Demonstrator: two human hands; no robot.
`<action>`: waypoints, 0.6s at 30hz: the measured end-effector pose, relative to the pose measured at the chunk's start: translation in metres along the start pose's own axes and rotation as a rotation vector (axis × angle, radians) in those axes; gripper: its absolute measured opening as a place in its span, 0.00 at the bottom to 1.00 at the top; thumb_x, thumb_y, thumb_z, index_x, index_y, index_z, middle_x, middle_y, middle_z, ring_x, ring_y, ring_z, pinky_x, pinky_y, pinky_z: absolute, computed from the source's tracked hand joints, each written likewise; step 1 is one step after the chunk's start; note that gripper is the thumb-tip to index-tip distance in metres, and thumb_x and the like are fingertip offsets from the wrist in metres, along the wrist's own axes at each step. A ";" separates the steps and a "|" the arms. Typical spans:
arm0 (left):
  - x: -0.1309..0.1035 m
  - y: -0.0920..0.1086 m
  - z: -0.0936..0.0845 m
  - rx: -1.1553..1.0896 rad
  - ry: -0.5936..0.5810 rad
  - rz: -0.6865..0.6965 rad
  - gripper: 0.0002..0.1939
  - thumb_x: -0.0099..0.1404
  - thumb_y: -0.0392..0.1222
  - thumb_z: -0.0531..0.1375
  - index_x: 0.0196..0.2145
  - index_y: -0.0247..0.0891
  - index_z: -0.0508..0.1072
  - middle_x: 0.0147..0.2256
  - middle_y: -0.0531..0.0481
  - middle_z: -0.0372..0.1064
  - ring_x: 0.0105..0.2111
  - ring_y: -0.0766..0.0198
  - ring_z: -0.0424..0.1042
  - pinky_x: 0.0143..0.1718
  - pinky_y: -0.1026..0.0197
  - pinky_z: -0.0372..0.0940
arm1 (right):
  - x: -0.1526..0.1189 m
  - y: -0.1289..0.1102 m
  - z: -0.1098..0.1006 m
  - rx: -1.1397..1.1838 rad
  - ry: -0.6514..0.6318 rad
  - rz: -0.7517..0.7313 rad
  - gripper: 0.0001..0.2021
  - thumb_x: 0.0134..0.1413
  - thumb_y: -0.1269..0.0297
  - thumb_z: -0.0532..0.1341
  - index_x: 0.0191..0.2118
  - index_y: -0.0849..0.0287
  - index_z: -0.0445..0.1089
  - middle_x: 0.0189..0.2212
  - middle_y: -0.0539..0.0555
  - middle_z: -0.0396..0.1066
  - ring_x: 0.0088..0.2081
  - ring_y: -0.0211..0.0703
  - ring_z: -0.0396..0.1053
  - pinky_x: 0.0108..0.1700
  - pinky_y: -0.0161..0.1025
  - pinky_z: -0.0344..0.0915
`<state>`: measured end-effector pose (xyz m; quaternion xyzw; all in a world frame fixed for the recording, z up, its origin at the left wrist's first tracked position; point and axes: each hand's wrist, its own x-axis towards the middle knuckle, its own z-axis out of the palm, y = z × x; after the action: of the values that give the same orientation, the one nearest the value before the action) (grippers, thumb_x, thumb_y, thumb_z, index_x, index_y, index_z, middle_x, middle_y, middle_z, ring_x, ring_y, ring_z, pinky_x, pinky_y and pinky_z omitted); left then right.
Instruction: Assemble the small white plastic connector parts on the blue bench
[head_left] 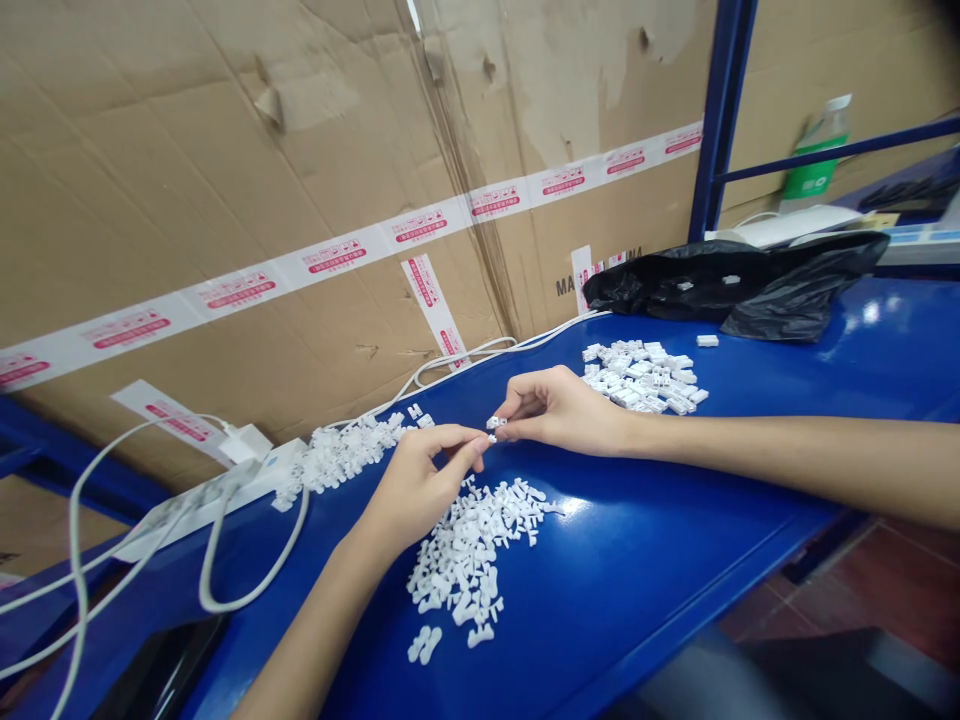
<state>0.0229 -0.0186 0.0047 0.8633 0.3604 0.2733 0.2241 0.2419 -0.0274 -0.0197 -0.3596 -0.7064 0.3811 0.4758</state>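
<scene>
Over the blue table my two hands meet, fingertips nearly touching. My right hand [551, 408] pinches a small white plastic piece [495, 423] between thumb and forefinger. Close against it, my left hand [431, 475] is closed in a pinch on a tiny white part [491, 438], mostly hidden by the fingertips. Below the hands lies a loose pile of small white plastic parts [472, 545]. A second heap of white pieces [349, 450] is left of my left hand. Block-shaped white pieces [641, 375] are piled beyond my right forearm.
A white power strip [217, 495] with a plug and cables lies at the left, near a black phone-like object [161, 670]. A black plastic bag [750, 285] is at the back right. Cardboard [300, 180] stands behind the blue table [637, 560]. A bottle [817, 155] stands beyond the blue post.
</scene>
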 end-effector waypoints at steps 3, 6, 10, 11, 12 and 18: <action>0.000 0.001 0.001 -0.016 0.014 -0.004 0.16 0.70 0.46 0.59 0.27 0.39 0.79 0.27 0.52 0.76 0.29 0.64 0.71 0.31 0.62 0.61 | 0.002 0.001 0.001 0.125 -0.016 0.053 0.09 0.47 0.66 0.73 0.31 0.61 0.72 0.31 0.55 0.81 0.35 0.44 0.80 0.41 0.41 0.77; -0.001 -0.001 0.001 -0.036 0.032 -0.017 0.17 0.71 0.47 0.59 0.27 0.39 0.79 0.26 0.52 0.75 0.28 0.65 0.70 0.30 0.63 0.61 | 0.003 0.000 0.001 0.235 -0.038 0.082 0.12 0.46 0.65 0.74 0.31 0.61 0.72 0.31 0.55 0.81 0.34 0.43 0.80 0.42 0.40 0.77; -0.001 -0.004 0.002 -0.057 0.058 -0.002 0.17 0.70 0.45 0.59 0.26 0.38 0.79 0.25 0.53 0.75 0.27 0.66 0.68 0.31 0.63 0.60 | 0.002 -0.002 0.000 0.248 -0.067 0.079 0.12 0.46 0.64 0.75 0.33 0.62 0.74 0.33 0.55 0.81 0.37 0.43 0.80 0.45 0.42 0.77; -0.001 -0.004 0.003 -0.064 0.067 0.001 0.16 0.70 0.45 0.59 0.26 0.38 0.80 0.25 0.53 0.75 0.27 0.66 0.68 0.30 0.63 0.60 | 0.002 -0.002 -0.001 0.241 -0.071 0.074 0.12 0.46 0.65 0.75 0.33 0.62 0.74 0.34 0.56 0.81 0.37 0.43 0.80 0.46 0.42 0.77; -0.001 -0.005 0.003 -0.070 0.076 0.001 0.16 0.70 0.44 0.59 0.27 0.38 0.80 0.25 0.53 0.74 0.26 0.67 0.68 0.29 0.64 0.60 | 0.002 -0.002 -0.001 0.237 -0.074 0.068 0.12 0.45 0.65 0.75 0.32 0.62 0.74 0.35 0.56 0.81 0.39 0.44 0.80 0.48 0.43 0.76; -0.001 -0.004 0.005 -0.087 0.121 0.021 0.14 0.70 0.44 0.59 0.29 0.39 0.80 0.23 0.53 0.72 0.25 0.67 0.67 0.28 0.64 0.59 | 0.004 -0.001 -0.002 0.279 -0.082 0.040 0.14 0.44 0.62 0.76 0.30 0.62 0.73 0.37 0.56 0.81 0.42 0.46 0.79 0.51 0.46 0.75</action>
<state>0.0235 -0.0179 -0.0019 0.8382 0.3520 0.3429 0.2364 0.2430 -0.0239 -0.0168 -0.2882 -0.6579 0.4996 0.4843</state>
